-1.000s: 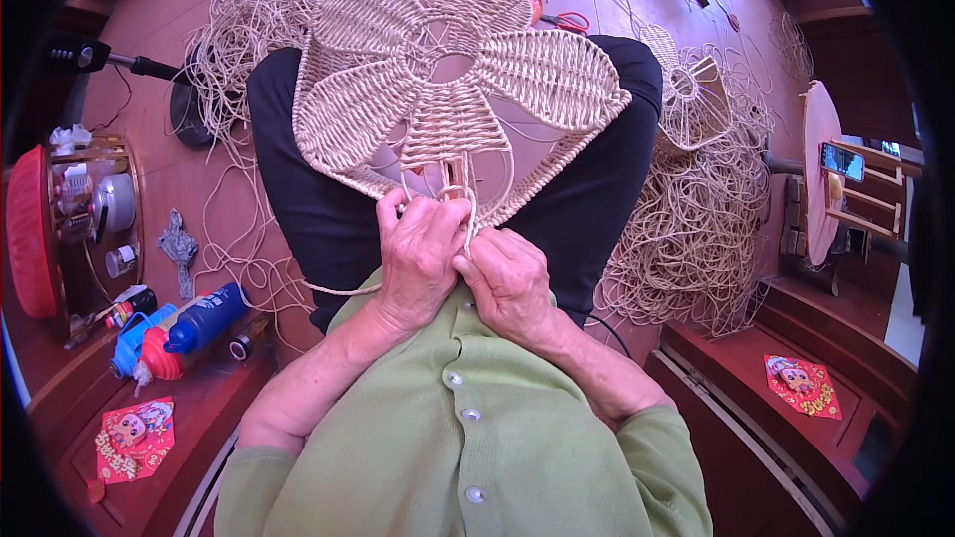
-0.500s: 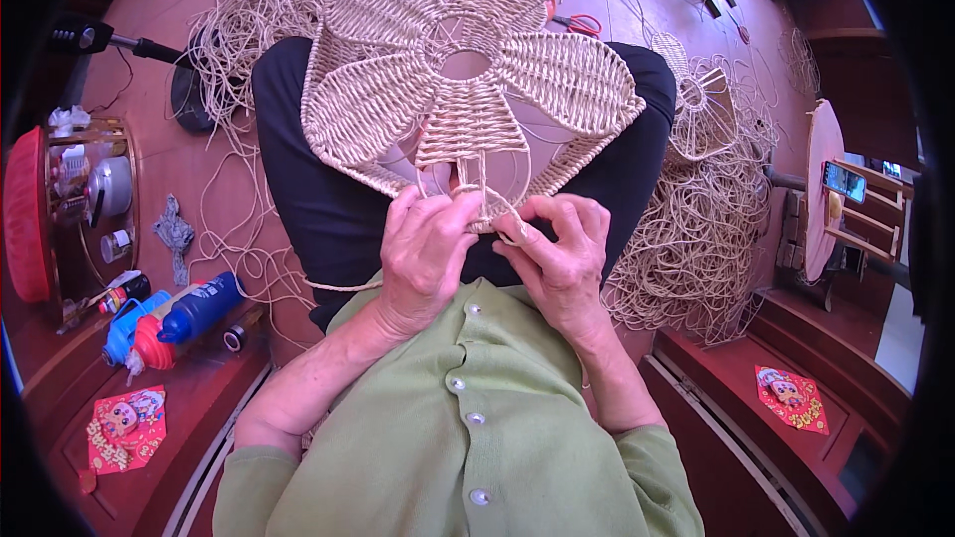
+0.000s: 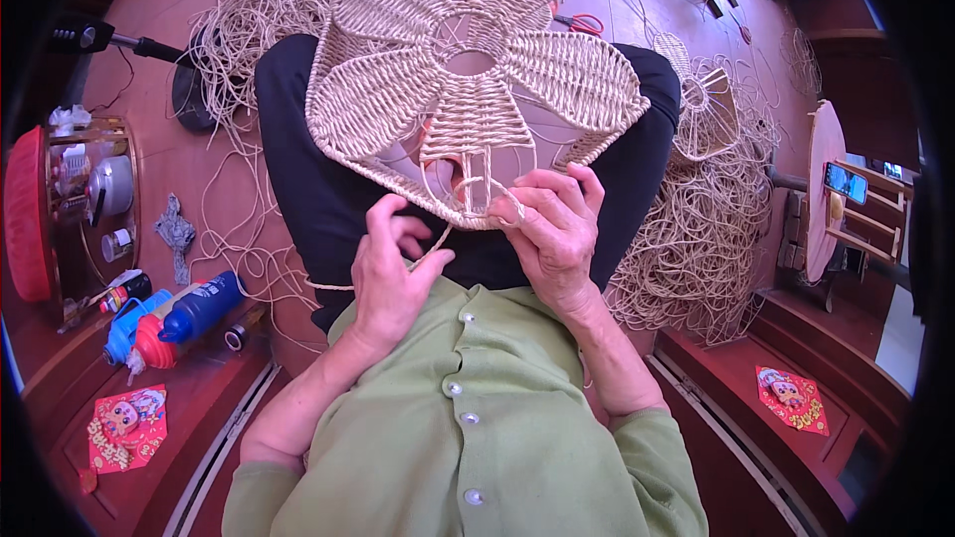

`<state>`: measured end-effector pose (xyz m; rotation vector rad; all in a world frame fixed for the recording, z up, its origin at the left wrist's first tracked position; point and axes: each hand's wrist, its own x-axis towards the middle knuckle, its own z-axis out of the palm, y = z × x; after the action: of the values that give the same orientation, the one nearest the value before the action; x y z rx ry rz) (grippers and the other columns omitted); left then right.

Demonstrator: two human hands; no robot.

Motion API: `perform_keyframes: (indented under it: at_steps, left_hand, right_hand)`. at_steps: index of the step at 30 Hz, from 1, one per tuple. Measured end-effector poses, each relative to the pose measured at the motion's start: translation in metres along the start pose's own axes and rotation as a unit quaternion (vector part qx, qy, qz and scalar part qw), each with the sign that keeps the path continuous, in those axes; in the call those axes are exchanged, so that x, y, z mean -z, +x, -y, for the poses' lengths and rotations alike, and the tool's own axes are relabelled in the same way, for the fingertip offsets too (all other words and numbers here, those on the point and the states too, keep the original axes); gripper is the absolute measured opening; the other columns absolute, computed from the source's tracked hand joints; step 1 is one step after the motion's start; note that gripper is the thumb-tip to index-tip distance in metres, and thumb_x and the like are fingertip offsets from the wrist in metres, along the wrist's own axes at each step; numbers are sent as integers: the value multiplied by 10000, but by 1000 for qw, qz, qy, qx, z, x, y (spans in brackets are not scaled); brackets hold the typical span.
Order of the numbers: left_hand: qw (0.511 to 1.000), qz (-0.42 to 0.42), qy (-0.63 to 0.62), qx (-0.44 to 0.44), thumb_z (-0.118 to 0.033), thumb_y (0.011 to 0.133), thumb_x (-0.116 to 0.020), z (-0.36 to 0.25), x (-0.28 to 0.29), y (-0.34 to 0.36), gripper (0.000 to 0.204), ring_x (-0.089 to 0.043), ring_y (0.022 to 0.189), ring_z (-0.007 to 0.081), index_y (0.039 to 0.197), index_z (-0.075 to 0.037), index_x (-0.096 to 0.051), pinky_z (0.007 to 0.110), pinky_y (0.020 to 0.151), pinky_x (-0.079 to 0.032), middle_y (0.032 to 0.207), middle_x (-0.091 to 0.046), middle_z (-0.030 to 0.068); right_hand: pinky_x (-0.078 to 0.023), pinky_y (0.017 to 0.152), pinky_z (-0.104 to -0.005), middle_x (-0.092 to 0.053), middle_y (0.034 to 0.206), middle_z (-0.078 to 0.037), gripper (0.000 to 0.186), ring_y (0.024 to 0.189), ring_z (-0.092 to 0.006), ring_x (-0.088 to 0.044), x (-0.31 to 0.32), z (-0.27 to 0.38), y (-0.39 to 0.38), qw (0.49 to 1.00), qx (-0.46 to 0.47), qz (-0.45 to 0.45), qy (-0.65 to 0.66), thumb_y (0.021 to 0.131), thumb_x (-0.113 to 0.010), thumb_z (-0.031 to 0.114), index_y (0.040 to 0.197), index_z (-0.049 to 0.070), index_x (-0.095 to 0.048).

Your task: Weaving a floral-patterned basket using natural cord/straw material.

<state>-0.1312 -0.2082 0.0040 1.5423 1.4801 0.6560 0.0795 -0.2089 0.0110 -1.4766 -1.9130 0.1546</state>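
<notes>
A woven basket piece [image 3: 477,119] of pale twisted cord, with flower-like petals round a central ring, rests across my lap. Its lowest petal is partly woven; bare frame bars show below it. At the near rim, my right hand [image 3: 552,234] pinches a loop of cord [image 3: 510,201] between thumb and fingers. My left hand [image 3: 393,268] is off the frame, left of the near rim, its thumb and fingers apart. A strand runs from the rim down past its thumb; the contact between them is unclear.
Heaps of loose cord [image 3: 681,249] lie on the floor right and far left. Red-handled scissors [image 3: 585,24] lie beyond the basket piece. Another unfinished woven piece [image 3: 708,119] sits right. Bottles [image 3: 202,306] and a shelf with a kettle [image 3: 109,187] are at left; a phone [image 3: 846,182] stands right.
My left hand has let go at the near rim and drawn back left and down, its fingers parting. My right hand stays at the rim, turned slightly upward, with the cord loop still in it.
</notes>
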Motion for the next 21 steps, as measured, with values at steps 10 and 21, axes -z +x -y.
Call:
perform_keyframes:
  at_steps: [10,21]
  left_hand:
    - [940,253,-92,209,-138,993,-584,0,141,-82,191,-438,598,13,981,-12,-727,199,538,-325,684,-547,-64]
    - [907,219,-247,262,-88,945,-615,25,137,-83,119,-357,536,5,954,0,-694,206,495,-265,642,-505,-83]
  right_hand:
    - [-373,1025,-442,-670,956,3,339,1006,-212,-636,2,-5,-7,999,-29,-25,39,708,-853,187,988,125,-671]
    - [-239,1128,-536,-638,924,44,364,1063,-201,-581,-3,9,-9,997,16,58,-39,688,-831,168,1033,173,-716]
